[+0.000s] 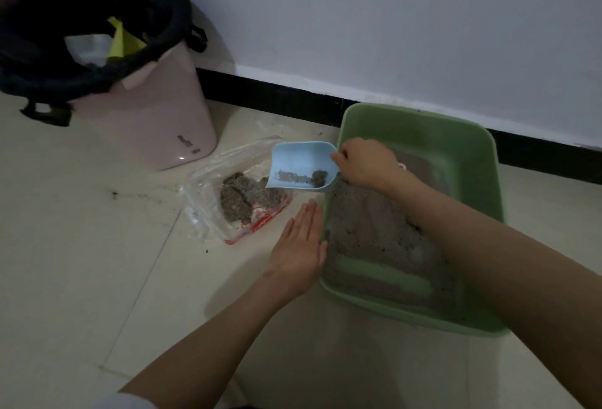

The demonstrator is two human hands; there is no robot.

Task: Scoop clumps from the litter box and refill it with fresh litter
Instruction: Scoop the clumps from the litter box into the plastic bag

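A green litter box [488, 161] stands on the floor by the wall, holding grey litter [368, 232] with a bare green strip near its front. My right hand [365, 164] grips a light blue scoop [301, 165] at the box's left rim. The scoop is tilted leftward with a little grey litter and a small clump in it. It hangs over a clear plastic bag [228, 193] lying on the floor, which holds grey clumps [244, 196]. My left hand [299, 245] lies flat and open against the box's left outer wall.
A pink bin [156, 121] lined with a black bag [81, 43] stands at the left by the wall. Black skirting [270, 99] runs along the wall's foot. Loose crumbs of litter dot the pale tiled floor [97, 245].
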